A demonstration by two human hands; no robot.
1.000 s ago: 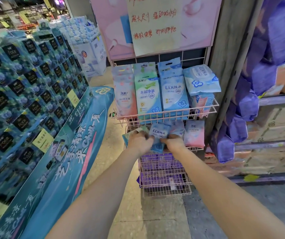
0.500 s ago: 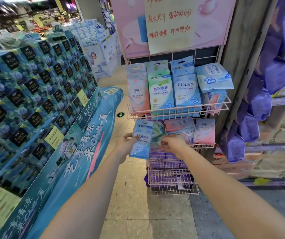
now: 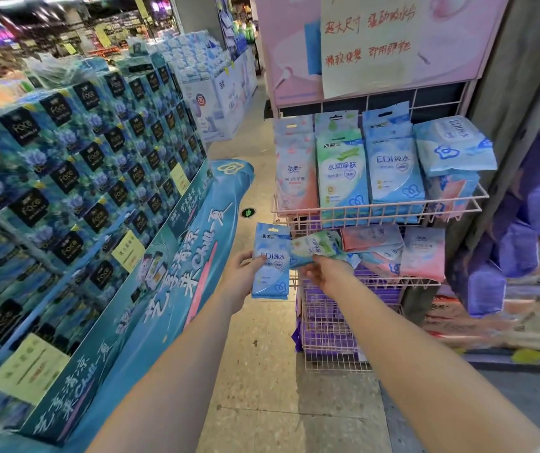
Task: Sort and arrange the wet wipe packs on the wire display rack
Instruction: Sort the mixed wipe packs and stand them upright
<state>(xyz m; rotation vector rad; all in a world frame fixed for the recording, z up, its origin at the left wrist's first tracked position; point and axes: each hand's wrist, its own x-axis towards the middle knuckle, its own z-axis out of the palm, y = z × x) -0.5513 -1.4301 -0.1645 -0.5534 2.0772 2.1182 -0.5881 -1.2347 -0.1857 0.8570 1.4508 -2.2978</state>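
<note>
A pink wire display rack (image 3: pixel 376 210) holds wet wipe packs on its tiers. My left hand (image 3: pixel 240 276) grips a blue wipe pack (image 3: pixel 271 263) upright, just left of the rack's middle tier. My right hand (image 3: pixel 325 273) holds a green wipe pack (image 3: pixel 316 246) lying sideways at the front left of that tier. Pink packs (image 3: pixel 423 253) lie further right on the same tier. On the top tier stand pink (image 3: pixel 296 178), green (image 3: pixel 342 178) and blue packs (image 3: pixel 394 171) in rows, with larger blue packs (image 3: pixel 451 145) stacked at the right.
Purple packs (image 3: pixel 324 325) fill the lower baskets of the rack. A tall stepped display of blue tissue boxes (image 3: pixel 75 178) stands close on the left. Purple bags (image 3: pixel 523 230) hang on shelving to the right. A tiled aisle floor (image 3: pixel 262 371) runs between.
My left hand has pulled the blue pack out of the middle tier and moved it left. My right hand now has the green pack in hand. The view has shifted closer.
</note>
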